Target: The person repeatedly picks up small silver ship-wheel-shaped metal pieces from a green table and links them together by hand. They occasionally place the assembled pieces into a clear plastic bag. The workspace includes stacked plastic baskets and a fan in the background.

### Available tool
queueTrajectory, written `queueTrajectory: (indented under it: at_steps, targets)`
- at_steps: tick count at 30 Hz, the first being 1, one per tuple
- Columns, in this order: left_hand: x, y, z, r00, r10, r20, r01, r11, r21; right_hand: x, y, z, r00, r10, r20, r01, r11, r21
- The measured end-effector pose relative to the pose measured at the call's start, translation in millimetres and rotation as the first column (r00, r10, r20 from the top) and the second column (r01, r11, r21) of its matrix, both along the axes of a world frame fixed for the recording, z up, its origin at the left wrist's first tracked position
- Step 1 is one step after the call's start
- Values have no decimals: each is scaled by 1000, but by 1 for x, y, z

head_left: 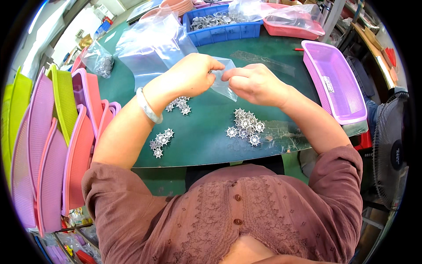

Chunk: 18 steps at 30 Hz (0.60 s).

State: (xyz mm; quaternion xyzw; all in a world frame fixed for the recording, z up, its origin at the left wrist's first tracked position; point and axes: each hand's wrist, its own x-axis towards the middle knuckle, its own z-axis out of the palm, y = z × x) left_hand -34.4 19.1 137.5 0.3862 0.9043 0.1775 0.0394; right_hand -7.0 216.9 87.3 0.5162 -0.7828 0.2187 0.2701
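Observation:
A small clear plastic bag (226, 90) hangs between my two hands over the green table. My left hand (191, 75) pinches its left side, with a pale bangle (148, 105) round the wrist. Closed fingers of my right hand (257, 84) grip the bag's upper right edge. Below my right hand lies a pile of silver ship's-wheel charms (246, 125). A smaller pile of charms (161, 140) sits nearer the table's front edge on the left. Another group of charms (182, 105) lies just under my left wrist, partly covered by it.
Large clear bags (151, 48) lie at the back left. Behind them stands a blue bin (224, 33) of metal parts, beside a pink tray (292, 28). A purple basket (336, 83) rests on the right edge. Stacked baskets (61, 105) crowd the left; a fan (389, 152) stands right.

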Motion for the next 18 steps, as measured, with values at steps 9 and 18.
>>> queueTrajectory:
  at_steps: [9,18]
  targets:
    - [0,2,2,893,-63,-446,-25,982,-188,0,2,11,990,87,108,-101,985,141]
    - [-15,6,2,861,70,-504,-115,991,-60,-2,-8,20,940,-295,-173,340,854,393]
